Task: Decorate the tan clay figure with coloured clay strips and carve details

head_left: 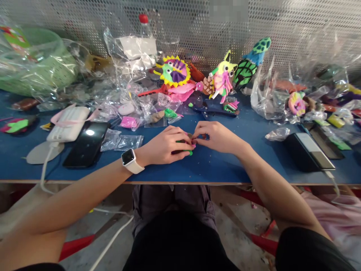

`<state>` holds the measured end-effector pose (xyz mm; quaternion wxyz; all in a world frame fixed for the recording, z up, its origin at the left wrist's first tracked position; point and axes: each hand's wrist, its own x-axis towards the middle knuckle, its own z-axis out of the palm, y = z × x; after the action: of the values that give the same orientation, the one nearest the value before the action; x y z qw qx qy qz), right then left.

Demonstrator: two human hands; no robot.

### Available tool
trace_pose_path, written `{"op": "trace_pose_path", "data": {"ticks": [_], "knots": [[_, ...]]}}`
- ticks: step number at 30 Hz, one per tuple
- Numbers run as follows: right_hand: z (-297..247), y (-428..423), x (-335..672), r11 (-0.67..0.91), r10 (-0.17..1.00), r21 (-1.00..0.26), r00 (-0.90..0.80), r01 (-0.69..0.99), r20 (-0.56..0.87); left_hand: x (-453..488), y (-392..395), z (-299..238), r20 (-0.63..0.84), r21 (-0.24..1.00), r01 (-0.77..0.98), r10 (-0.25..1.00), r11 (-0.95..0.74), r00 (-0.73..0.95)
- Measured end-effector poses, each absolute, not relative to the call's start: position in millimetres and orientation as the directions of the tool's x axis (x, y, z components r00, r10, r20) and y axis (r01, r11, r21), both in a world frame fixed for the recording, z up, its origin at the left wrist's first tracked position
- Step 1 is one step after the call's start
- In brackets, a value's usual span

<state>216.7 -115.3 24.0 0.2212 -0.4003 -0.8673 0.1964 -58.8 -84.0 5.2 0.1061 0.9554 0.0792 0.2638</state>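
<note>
Over the blue table, my left hand point(170, 146), with a white watch point(132, 161) on its wrist, curls around a small clay piece point(190, 153). Bits of green, dark brown and pink show between the fingers; its full shape is hidden. Meeting it from the right, my right hand point(216, 137) has thumb and fingertips pinched together at the piece's edge, beside my left fingertips. Small crumbs are scattered on the table near both hands. Just beyond lie a green clay lump point(170, 113) and a pink clay block point(129, 122) in clear wrap.
Colourful clay figures point(176, 71) and crumpled clear bags point(135, 75) line the back by a perforated metal panel point(191, 22). To the left are a black phone point(86, 145), a white power bank point(70, 122) with cable and a green basket point(42, 64). Another phone point(308, 152) stands right.
</note>
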Motion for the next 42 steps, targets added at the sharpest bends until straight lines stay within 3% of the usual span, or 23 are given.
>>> {"op": "trace_pose_path", "data": {"ticks": [9, 24, 34, 42], "knots": [[30, -120, 226, 0.635, 0.765, -0.421, -0.6, 0.647, 0.233, -59, -83, 3, 0.42, 0.236, 0.098, 0.193, -0.967, 0.887], [35, -122, 230, 0.648, 0.746, -0.399, -0.646, 0.649, 0.161, -56, -100, 10, 0.305, -0.054, 0.085, 0.065, -0.995, 0.95], [37, -124, 231, 0.648, 0.745, -0.406, -0.647, 0.644, 0.163, -64, -88, 13, 0.446, 0.007, 0.123, 0.113, -0.992, 0.888], [32, -122, 224, 0.676, 0.703, -0.507, -0.674, 0.534, 0.227, -66, -78, 11, 0.482, 0.134, 0.121, 0.171, -0.984, 0.859]]}}
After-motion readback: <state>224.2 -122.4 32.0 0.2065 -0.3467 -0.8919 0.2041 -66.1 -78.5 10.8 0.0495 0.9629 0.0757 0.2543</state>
